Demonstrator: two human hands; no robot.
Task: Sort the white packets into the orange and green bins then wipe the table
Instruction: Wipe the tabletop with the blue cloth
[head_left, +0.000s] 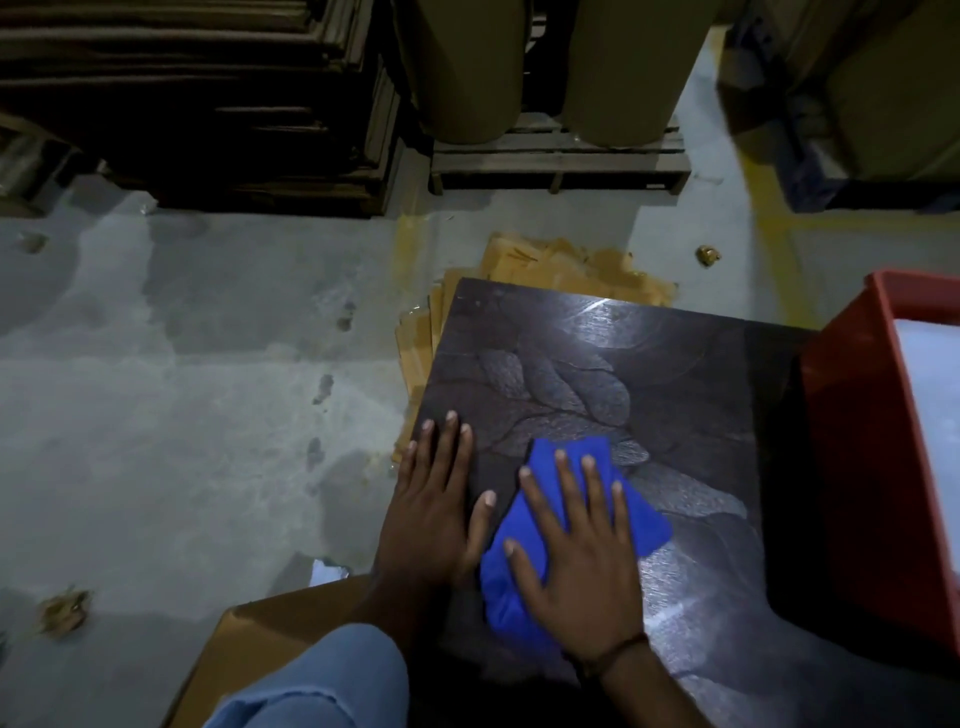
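At far left a dark stack (208, 104) of flat boards stands on the grey floor (182, 389), which is stained and patchy. Near the bottom edge lies a brown box (270, 639), and a knee (322, 686) in light blue denim overlaps its right side.

The left hand (436, 509) lies palm down on the dark table (675, 374), close to the table's left edge. Its fingers are straight and slightly spread and it holds nothing. Its thumb points toward the blue cloth (644, 525), just beside it.

The cloth lies bunched on the near part of the table, under the right hand (576, 545). That hand is flat, fingers straight and fanned, pressing on the cloth without curling round it. A dark band (608, 654) circles the right wrist.

Beyond the table, tan cardboard sheets (545, 260) lie on the floor, partly hidden under its far-left corner. Further back a wooden pallet (556, 161) carries two upright brown rolls (467, 78).

At far right the orange bin (857, 441) sits against the table's right side. Something white (930, 374) lies inside it, too blurred to make out
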